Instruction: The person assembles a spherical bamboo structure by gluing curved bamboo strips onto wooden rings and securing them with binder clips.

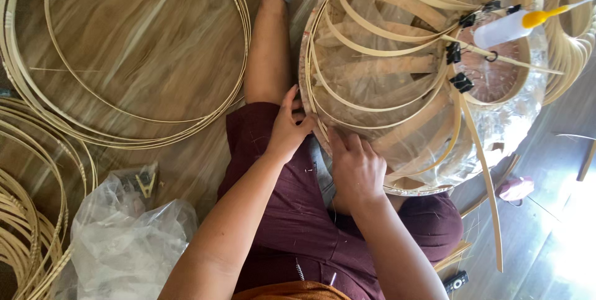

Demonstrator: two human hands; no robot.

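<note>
A large round frame of bent bamboo strips (pixel 397 58) rests on my lap, lined with clear plastic film. My left hand (pixel 287 127) pinches the frame's near-left rim between thumb and fingers. Just right of it, my right hand (pixel 357 169) presses on the same rim, fingers curled over the strips. Black binder clips (pixel 460 81) hold crossing strips together near the frame's middle. A white glue bottle with a yellow nozzle (pixel 518 23) lies on top of the frame at the upper right.
Large bamboo hoops (pixel 143 132) lie on the wooden floor at left, and more coiled strips (pixel 25 225) at lower left. A crumpled clear plastic bag (pixel 124 244) sits beside my left arm. Loose strips (pixel 490 213) trail off to the right.
</note>
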